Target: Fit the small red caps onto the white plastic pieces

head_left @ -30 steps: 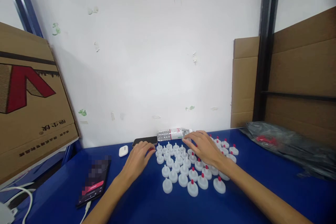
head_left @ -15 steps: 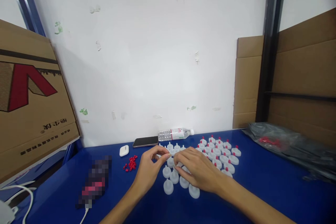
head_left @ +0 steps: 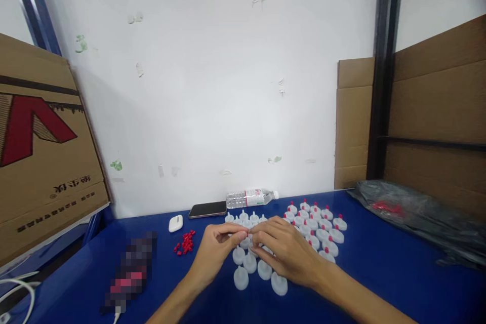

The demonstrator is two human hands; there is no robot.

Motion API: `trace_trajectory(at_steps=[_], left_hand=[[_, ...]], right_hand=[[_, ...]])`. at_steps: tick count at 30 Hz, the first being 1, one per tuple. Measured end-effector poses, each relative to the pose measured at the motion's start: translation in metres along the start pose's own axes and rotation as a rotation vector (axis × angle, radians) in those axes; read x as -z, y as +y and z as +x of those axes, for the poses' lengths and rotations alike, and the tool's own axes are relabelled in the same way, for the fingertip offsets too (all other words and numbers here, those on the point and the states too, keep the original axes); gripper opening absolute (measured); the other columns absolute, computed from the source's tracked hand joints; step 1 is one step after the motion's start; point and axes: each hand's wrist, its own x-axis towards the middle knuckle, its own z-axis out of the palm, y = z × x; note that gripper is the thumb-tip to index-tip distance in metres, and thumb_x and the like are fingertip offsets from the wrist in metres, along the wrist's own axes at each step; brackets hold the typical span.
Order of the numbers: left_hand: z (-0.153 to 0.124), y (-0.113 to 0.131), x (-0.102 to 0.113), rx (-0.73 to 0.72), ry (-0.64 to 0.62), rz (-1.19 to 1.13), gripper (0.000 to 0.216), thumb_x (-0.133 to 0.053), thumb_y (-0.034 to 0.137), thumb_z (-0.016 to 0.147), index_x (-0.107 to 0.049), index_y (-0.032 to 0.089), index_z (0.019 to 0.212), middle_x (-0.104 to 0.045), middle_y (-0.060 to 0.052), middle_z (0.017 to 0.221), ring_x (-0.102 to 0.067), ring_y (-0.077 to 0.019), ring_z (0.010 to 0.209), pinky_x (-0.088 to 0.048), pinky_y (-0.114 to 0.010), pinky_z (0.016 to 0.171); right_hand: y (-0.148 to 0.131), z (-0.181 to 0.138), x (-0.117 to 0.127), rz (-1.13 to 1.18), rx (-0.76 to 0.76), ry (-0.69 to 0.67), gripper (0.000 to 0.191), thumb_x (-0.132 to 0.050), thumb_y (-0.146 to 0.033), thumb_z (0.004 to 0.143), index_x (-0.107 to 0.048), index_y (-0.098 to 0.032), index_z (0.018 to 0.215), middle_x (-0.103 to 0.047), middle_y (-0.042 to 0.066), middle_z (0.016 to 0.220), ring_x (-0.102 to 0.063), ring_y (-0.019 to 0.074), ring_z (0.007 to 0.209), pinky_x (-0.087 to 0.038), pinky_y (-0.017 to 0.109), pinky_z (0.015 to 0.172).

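My left hand has thumb and index finger pinched together above the white nozzle caps; what the pinch holds, if anything, is too small to make out. Close beside it, my right hand is curled, its fingertips almost meeting the left ones; what lies between its fingers is hidden. Several translucent white nozzle caps without red tips stand beneath and around both hands. To the right stands a group of nozzle caps with red tips. A small pile of loose red tip caps lies left of my left hand.
A water bottle, a phone and a white earbud case lie along the wall. At left are a pixelated dark object and a cardboard box. A grey plastic bag lies at right on the blue table.
The camera view has shifted slightly. My left and right fingertips have come closer together, and the left index finger has straightened over the thumb. The nozzle caps stand as before.
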Motion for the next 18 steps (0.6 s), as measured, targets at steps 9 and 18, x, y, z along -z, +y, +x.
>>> trace_trajectory(at_steps=[9, 18], left_hand=[[-0.012, 0.013, -0.007, 0.219, -0.232, -0.595, 0.047, -0.075, 0.031, 0.083, -0.067, 0.017, 0.128, -0.067, -0.014, 0.115, -0.063, -0.0211, 0.099, -0.051, -0.031, 0.082], [-0.016, 0.011, -0.019, 0.148, -0.333, -0.508, 0.048, -0.079, 0.047, 0.076, -0.078, 0.004, 0.097, -0.069, -0.010, 0.072, -0.062, -0.0139, 0.060, -0.052, -0.023, 0.057]], right_hand=[[-0.015, 0.009, 0.005, 0.029, 0.158, 0.229, 0.009, -0.056, -0.012, 0.098, -0.059, -0.020, 0.099, -0.075, 0.005, 0.107, -0.065, 0.0161, 0.110, -0.040, 0.035, 0.099], [-0.023, 0.011, 0.005, 0.070, 0.190, 0.310, 0.012, -0.055, -0.006, 0.095, -0.058, -0.018, 0.092, -0.077, 0.005, 0.090, -0.070, 0.0149, 0.088, -0.044, 0.032, 0.083]])
